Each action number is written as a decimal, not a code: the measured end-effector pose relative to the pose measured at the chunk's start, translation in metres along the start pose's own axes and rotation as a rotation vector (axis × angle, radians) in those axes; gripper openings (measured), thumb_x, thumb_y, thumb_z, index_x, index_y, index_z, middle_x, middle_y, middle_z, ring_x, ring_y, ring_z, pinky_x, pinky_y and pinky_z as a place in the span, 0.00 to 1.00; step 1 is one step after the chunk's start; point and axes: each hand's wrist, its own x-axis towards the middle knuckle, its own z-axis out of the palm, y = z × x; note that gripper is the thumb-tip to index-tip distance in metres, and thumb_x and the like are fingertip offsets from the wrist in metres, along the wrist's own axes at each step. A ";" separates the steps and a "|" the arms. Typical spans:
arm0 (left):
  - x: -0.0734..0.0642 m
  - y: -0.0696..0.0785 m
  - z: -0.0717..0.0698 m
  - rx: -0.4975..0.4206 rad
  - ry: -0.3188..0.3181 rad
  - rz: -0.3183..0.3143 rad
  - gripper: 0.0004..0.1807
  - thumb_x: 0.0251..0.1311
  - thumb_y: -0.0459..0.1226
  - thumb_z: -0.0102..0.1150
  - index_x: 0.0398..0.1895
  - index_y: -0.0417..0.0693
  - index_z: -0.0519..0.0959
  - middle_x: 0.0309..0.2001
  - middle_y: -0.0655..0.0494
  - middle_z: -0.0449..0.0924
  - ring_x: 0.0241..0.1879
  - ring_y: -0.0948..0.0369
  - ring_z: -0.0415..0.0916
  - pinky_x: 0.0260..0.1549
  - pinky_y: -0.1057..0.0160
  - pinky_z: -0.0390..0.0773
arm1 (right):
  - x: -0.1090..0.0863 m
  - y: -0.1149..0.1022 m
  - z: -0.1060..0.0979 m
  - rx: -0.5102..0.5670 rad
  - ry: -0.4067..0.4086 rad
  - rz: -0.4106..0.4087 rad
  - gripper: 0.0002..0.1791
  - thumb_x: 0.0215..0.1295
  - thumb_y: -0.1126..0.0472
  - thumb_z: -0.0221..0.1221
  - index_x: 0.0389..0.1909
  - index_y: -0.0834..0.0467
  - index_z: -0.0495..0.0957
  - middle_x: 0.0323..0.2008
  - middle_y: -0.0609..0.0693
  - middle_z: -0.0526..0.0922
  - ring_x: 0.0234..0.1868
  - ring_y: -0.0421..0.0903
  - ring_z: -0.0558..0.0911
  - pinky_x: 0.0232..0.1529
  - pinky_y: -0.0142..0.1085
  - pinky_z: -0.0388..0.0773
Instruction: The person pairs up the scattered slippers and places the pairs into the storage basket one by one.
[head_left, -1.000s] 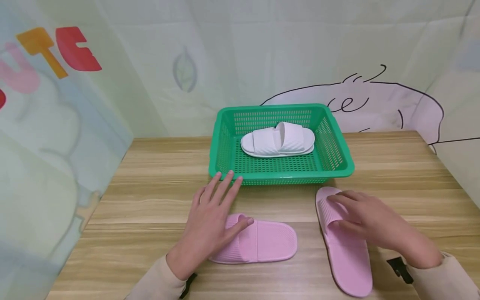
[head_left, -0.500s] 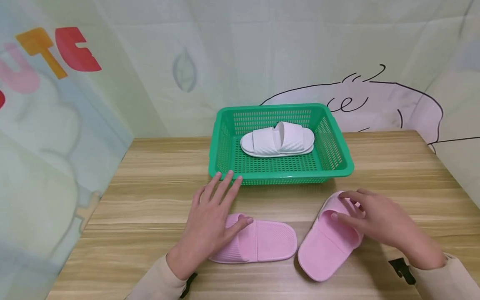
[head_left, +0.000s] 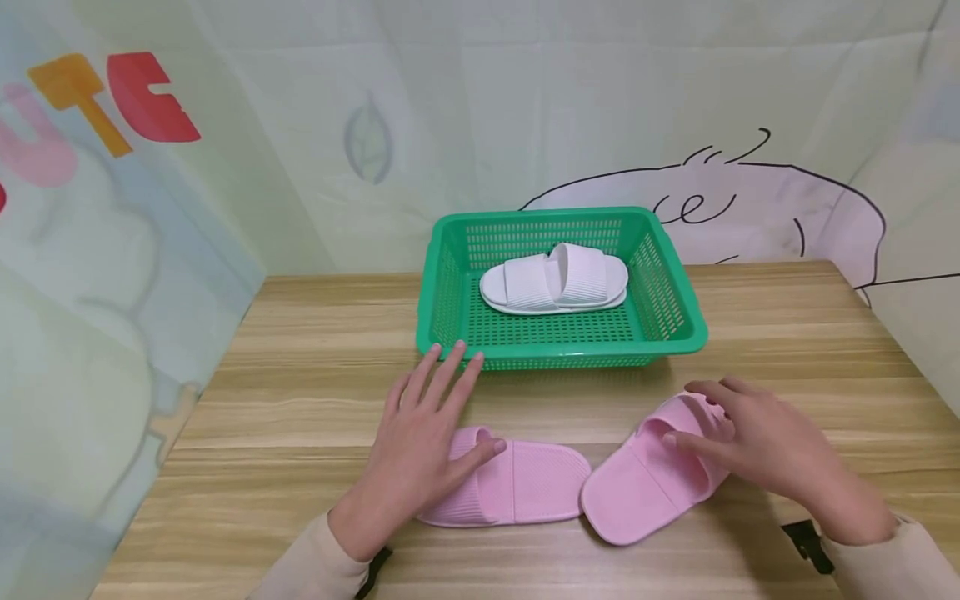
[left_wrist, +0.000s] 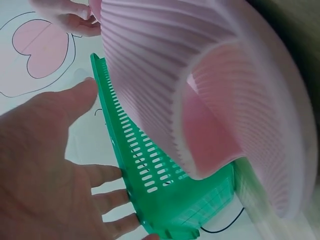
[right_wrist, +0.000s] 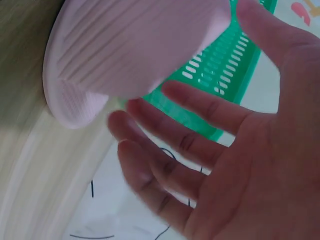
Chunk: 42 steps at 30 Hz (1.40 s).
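Observation:
Two pink slippers with ribbed straps lie on the wooden table. The left pink slipper [head_left: 547, 483] points its toe left, and my left hand [head_left: 412, 450] is over its strap with fingers spread and straight. Its fingertips reach the basket's front rim in the head view. The right pink slipper [head_left: 630, 500] is slanted, toe away to the right, its heel right at the other slipper's heel. My right hand [head_left: 765, 442] is at its strap [right_wrist: 125, 45], thumb at one edge and loosely bent fingers at the other, as the right wrist view shows.
A green plastic basket [head_left: 562, 352] stands at the back of the table [head_left: 315, 375]. Inside it, toward the back, lies a pair of white slippers [head_left: 528, 283]. A printed cloth [head_left: 300, 150] hangs behind and along the sides.
The right pink slipper has turned clockwise, its heel swinging left to the other slipper's heel. My right hand has stayed by its strap, shifting slightly right. My left hand has barely moved.

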 end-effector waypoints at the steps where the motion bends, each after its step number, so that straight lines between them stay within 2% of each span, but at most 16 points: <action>1: 0.000 -0.001 0.000 -0.017 -0.007 -0.003 0.52 0.65 0.63 0.65 0.86 0.52 0.56 0.85 0.50 0.52 0.84 0.44 0.46 0.74 0.33 0.60 | -0.001 0.002 0.000 0.001 0.002 -0.047 0.46 0.57 0.30 0.72 0.66 0.57 0.80 0.57 0.62 0.84 0.53 0.64 0.84 0.48 0.62 0.83; 3: -0.001 -0.002 0.000 -0.046 -0.008 0.003 0.53 0.64 0.62 0.66 0.86 0.51 0.57 0.86 0.51 0.50 0.84 0.43 0.45 0.74 0.32 0.60 | -0.003 0.007 0.000 0.023 -0.009 -0.147 0.50 0.53 0.30 0.75 0.70 0.57 0.78 0.66 0.65 0.79 0.63 0.69 0.79 0.56 0.70 0.77; 6: -0.004 -0.003 -0.002 -0.079 -0.018 0.030 0.54 0.63 0.63 0.67 0.85 0.49 0.57 0.87 0.51 0.47 0.85 0.45 0.43 0.75 0.32 0.58 | -0.007 0.012 0.002 0.067 -0.039 -0.300 0.55 0.46 0.33 0.79 0.73 0.57 0.75 0.71 0.62 0.75 0.69 0.68 0.74 0.62 0.71 0.73; 10: -0.012 -0.002 -0.006 -0.096 -0.038 0.126 0.55 0.60 0.66 0.69 0.83 0.46 0.61 0.85 0.48 0.53 0.85 0.47 0.46 0.74 0.35 0.61 | -0.009 0.015 0.005 0.097 -0.078 -0.368 0.60 0.37 0.43 0.85 0.75 0.56 0.73 0.73 0.58 0.74 0.71 0.66 0.73 0.63 0.70 0.73; 14: -0.021 -0.002 -0.010 -0.092 -0.115 0.198 0.60 0.51 0.69 0.73 0.81 0.44 0.64 0.80 0.46 0.65 0.81 0.47 0.58 0.73 0.38 0.65 | -0.010 0.018 0.009 0.091 -0.089 -0.388 0.61 0.33 0.54 0.87 0.75 0.55 0.72 0.73 0.56 0.75 0.72 0.65 0.73 0.62 0.70 0.73; 18: -0.028 -0.004 -0.009 -0.061 -0.216 0.182 0.67 0.40 0.67 0.81 0.80 0.41 0.64 0.77 0.44 0.69 0.77 0.45 0.64 0.74 0.40 0.66 | -0.010 0.021 0.015 0.040 -0.033 -0.438 0.62 0.28 0.60 0.88 0.75 0.54 0.73 0.71 0.52 0.78 0.71 0.61 0.74 0.62 0.65 0.76; 21: -0.033 -0.006 -0.007 -0.049 -0.250 0.160 0.67 0.38 0.63 0.84 0.79 0.39 0.64 0.75 0.44 0.71 0.74 0.46 0.68 0.72 0.39 0.67 | -0.010 0.021 0.018 0.017 0.000 -0.468 0.61 0.29 0.63 0.88 0.74 0.54 0.74 0.70 0.51 0.79 0.70 0.60 0.75 0.61 0.62 0.78; 27: -0.035 -0.007 -0.001 -0.038 -0.190 0.189 0.58 0.46 0.61 0.82 0.76 0.39 0.69 0.69 0.47 0.76 0.66 0.49 0.75 0.68 0.43 0.72 | -0.011 0.018 0.018 0.015 -0.016 -0.440 0.56 0.35 0.64 0.87 0.73 0.54 0.75 0.69 0.50 0.79 0.71 0.59 0.75 0.64 0.61 0.76; 32: -0.037 -0.007 0.000 -0.026 -0.168 0.199 0.57 0.45 0.60 0.83 0.74 0.39 0.70 0.67 0.48 0.78 0.64 0.50 0.77 0.66 0.45 0.74 | -0.011 0.015 0.020 0.034 -0.031 -0.420 0.53 0.37 0.66 0.86 0.72 0.56 0.76 0.68 0.51 0.80 0.71 0.59 0.75 0.65 0.61 0.75; 35: -0.038 -0.007 0.000 -0.025 -0.168 0.195 0.56 0.46 0.59 0.83 0.74 0.39 0.71 0.67 0.47 0.78 0.64 0.49 0.77 0.66 0.45 0.74 | -0.010 0.015 0.022 0.029 0.007 -0.441 0.54 0.34 0.67 0.86 0.70 0.55 0.77 0.67 0.49 0.80 0.69 0.56 0.77 0.71 0.44 0.73; 37: -0.039 -0.007 0.001 -0.027 -0.162 0.197 0.56 0.46 0.58 0.83 0.74 0.39 0.71 0.67 0.46 0.79 0.64 0.48 0.77 0.66 0.45 0.75 | -0.011 0.014 0.023 0.028 0.029 -0.454 0.54 0.32 0.68 0.86 0.70 0.54 0.77 0.66 0.47 0.81 0.68 0.54 0.77 0.74 0.30 0.65; 38: -0.039 -0.007 0.001 -0.032 -0.159 0.199 0.55 0.46 0.57 0.84 0.74 0.39 0.71 0.67 0.46 0.79 0.64 0.48 0.77 0.67 0.45 0.75 | -0.011 0.014 0.024 0.025 0.038 -0.456 0.55 0.31 0.69 0.86 0.70 0.53 0.78 0.66 0.47 0.81 0.68 0.54 0.78 0.73 0.29 0.63; 40: -0.039 -0.007 0.001 -0.042 -0.154 0.201 0.54 0.46 0.56 0.84 0.73 0.39 0.72 0.66 0.46 0.79 0.64 0.48 0.77 0.67 0.45 0.75 | -0.012 0.013 0.024 0.023 0.045 -0.453 0.55 0.30 0.69 0.86 0.69 0.53 0.78 0.65 0.47 0.81 0.68 0.54 0.78 0.73 0.32 0.67; 42: -0.040 -0.006 0.002 -0.054 -0.151 0.197 0.53 0.46 0.55 0.84 0.73 0.40 0.72 0.66 0.46 0.80 0.64 0.48 0.78 0.67 0.45 0.75 | -0.012 0.012 0.023 0.015 0.045 -0.443 0.55 0.29 0.69 0.87 0.69 0.53 0.78 0.65 0.47 0.81 0.67 0.54 0.78 0.70 0.44 0.75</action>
